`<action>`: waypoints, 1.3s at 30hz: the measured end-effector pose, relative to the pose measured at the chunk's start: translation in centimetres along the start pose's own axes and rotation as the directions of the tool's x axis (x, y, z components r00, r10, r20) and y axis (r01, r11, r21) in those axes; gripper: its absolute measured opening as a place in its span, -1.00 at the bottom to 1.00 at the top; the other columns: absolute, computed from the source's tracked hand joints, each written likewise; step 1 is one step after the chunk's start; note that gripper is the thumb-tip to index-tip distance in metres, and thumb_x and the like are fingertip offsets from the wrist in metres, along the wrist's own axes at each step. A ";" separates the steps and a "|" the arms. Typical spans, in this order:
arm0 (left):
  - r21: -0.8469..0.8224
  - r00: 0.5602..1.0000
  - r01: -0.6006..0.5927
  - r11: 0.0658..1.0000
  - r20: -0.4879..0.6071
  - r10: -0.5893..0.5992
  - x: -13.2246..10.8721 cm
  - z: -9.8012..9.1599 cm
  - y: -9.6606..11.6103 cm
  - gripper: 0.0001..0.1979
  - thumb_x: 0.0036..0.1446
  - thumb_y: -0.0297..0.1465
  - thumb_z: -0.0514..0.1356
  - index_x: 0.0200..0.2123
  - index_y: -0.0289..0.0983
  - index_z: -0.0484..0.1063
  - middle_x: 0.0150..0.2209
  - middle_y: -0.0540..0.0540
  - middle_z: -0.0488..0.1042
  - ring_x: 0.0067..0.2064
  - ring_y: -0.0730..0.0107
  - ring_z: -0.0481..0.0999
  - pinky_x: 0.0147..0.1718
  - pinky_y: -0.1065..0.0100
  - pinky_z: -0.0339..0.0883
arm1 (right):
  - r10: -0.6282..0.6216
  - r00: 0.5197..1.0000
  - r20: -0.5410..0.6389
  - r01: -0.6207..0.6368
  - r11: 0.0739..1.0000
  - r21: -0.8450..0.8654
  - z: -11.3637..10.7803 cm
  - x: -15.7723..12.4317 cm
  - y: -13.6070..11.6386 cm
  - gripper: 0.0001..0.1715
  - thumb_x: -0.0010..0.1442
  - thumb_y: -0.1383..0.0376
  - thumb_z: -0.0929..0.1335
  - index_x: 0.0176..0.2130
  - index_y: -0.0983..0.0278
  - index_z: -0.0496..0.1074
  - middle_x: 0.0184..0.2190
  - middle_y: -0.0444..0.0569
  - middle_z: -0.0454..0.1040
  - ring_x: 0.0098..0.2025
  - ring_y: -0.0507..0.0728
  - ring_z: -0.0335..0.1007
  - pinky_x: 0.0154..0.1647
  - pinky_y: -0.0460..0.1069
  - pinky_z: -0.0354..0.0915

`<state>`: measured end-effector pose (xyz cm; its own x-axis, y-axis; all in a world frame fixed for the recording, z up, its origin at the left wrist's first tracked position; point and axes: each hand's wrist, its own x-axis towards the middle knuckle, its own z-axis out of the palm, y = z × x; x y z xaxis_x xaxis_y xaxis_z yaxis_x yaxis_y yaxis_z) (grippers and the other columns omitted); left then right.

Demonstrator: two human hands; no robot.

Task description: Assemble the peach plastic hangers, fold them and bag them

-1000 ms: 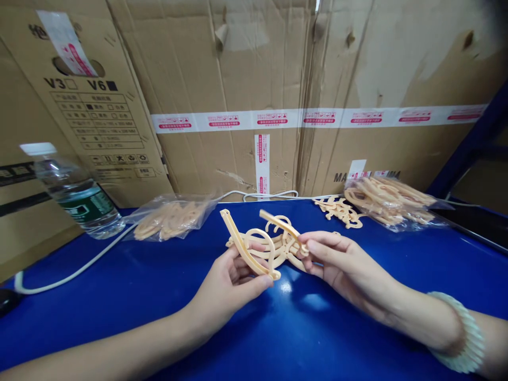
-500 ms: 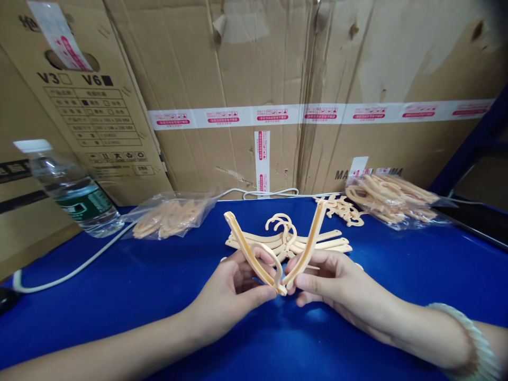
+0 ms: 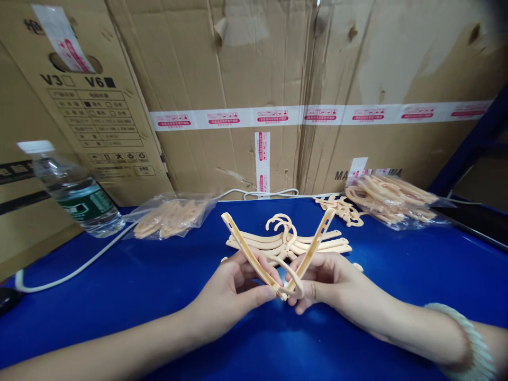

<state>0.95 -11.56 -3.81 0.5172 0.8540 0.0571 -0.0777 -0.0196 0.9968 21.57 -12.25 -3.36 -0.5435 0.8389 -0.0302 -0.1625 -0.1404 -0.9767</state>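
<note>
Between my hands is a cream plastic folding hanger (image 3: 254,257), its two arms spread upward in a V and its curved hook lying across toward the right arm. My left hand (image 3: 234,286) grips the left arm near the joint, thumb in front. My right hand (image 3: 329,283) pinches the right arm close to the same joint, beside the hook. Just beyond my fingers, several more cream hangers (image 3: 325,244) lie stacked on the blue table (image 3: 246,338), hooks pointing away from me. My fingers hide part of that stack.
At the back right lie a pile of loose hanger hooks (image 3: 341,209) and a plastic bag of hanger parts (image 3: 391,198). Another bag of parts (image 3: 170,217) is at the back left, near a water bottle (image 3: 79,190) and a white cable (image 3: 79,272). Cardboard boxes (image 3: 222,164) stand behind.
The hook has swung from between the arms over to the right, across the right arm's base. The right arm has tilted slightly outward. Both hands keep their hold.
</note>
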 end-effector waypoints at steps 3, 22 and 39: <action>-0.001 1.000 0.007 1.000 -0.007 -0.007 0.0 -0.1 0.1 -0.70 0.02 -0.44 0.35 -0.27 -0.26 0.26 -0.28 -0.05 0.57 -0.21 0.34 0.56 -0.10 0.25 0.40 | -0.005 1.000 -0.001 0.005 1.000 0.018 0.1 0.0 0.0 -0.74 0.01 0.22 0.54 -0.34 0.34 0.53 -0.42 -0.07 0.55 -0.37 0.01 0.48 -0.34 -0.11 0.46; -0.054 0.999 0.008 0.999 -0.051 -0.011 0.2 -0.4 -0.2 -0.70 0.00 -0.45 0.38 -0.28 -0.27 0.30 -0.29 -0.04 0.59 -0.23 0.42 0.57 -0.16 0.35 0.41 | -0.012 0.999 -0.053 0.011 1.000 -0.021 0.1 -0.1 0.0 -0.77 -0.02 0.25 0.54 -0.33 0.32 0.57 -0.42 -0.04 0.62 -0.36 0.04 0.58 -0.30 -0.12 0.48; -0.006 0.975 0.010 1.000 -0.220 -0.011 -0.3 0.1 0.5 -0.71 -0.09 -0.40 0.41 -0.40 -0.27 0.33 -0.44 0.02 0.56 -0.36 0.44 0.54 -0.29 0.43 0.40 | -0.117 0.966 -0.232 0.076 0.981 -0.179 0.0 -0.3 -0.9 -0.64 -0.11 0.23 0.57 -0.47 0.31 0.37 -0.60 -0.18 0.46 -0.59 -0.06 0.35 -0.59 -0.20 0.34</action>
<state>0.88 -11.86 -3.37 0.3176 0.9477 0.0321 -0.0776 -0.0078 0.9970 21.85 -12.38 -2.47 -0.3150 0.9484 0.0357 -0.0526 0.0201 -0.9984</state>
